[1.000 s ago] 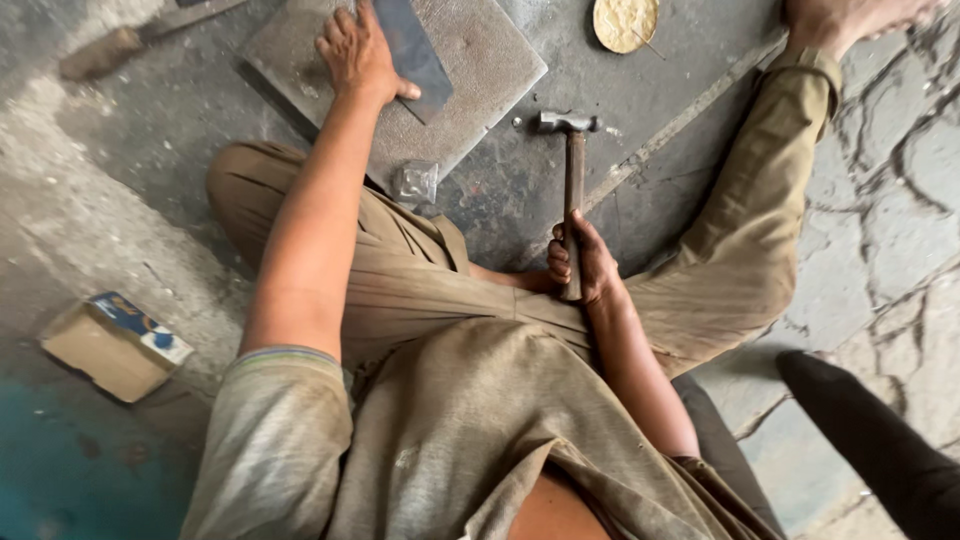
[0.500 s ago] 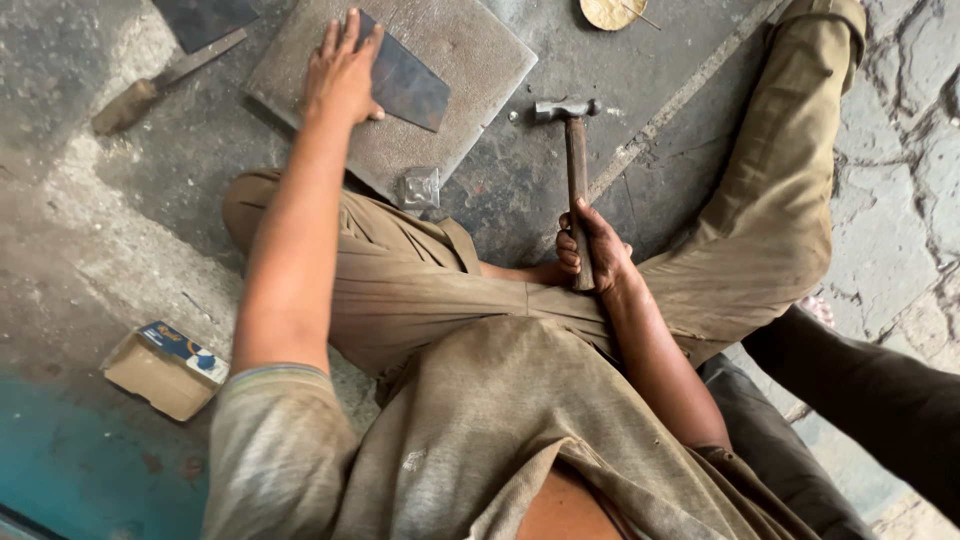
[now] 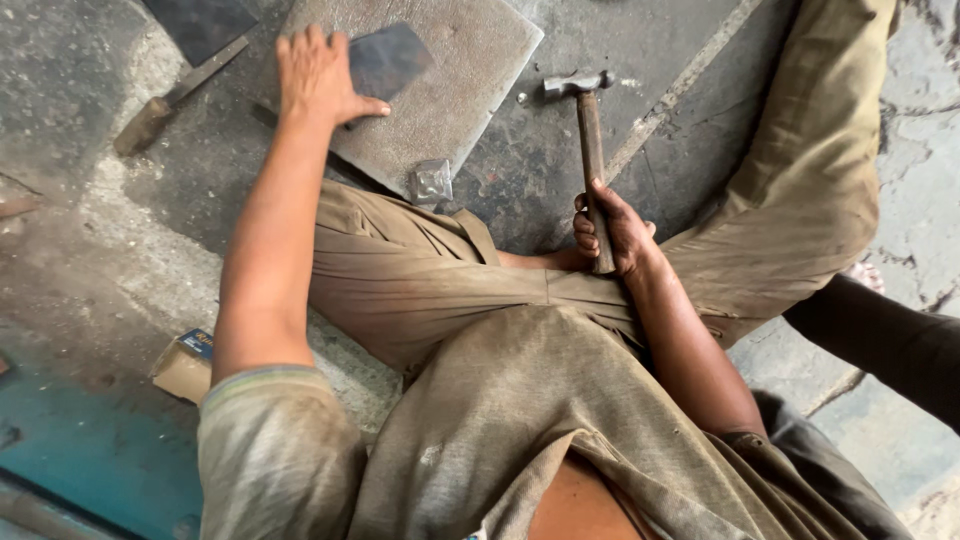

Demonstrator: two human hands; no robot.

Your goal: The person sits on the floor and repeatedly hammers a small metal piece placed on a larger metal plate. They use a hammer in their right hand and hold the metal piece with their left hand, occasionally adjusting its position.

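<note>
My left hand point(image 3: 318, 78) lies flat, fingers spread, on a dark thin metal sheet point(image 3: 392, 58) that rests on a grey stone slab point(image 3: 470, 70) on the floor. My right hand point(image 3: 610, 232) grips the wooden handle of a hammer point(image 3: 588, 130) near its lower end. The hammer's steel head points away from me and sits on the floor, just right of the slab. I sit on the floor with my legs in tan trousers spread around the slab.
A small metal block point(image 3: 431, 181) sits at the slab's near corner. A wood-handled tool point(image 3: 175, 95) lies at the upper left beside a dark sheet point(image 3: 200, 22). A small cardboard box point(image 3: 185, 365) lies at my left. Another person's dark-clothed limb point(image 3: 880, 340) reaches in from the right.
The view has shifted so the slab and hands sit higher in frame. My left hand stays pressed on the sheet and my right hand keeps hold of the hammer.
</note>
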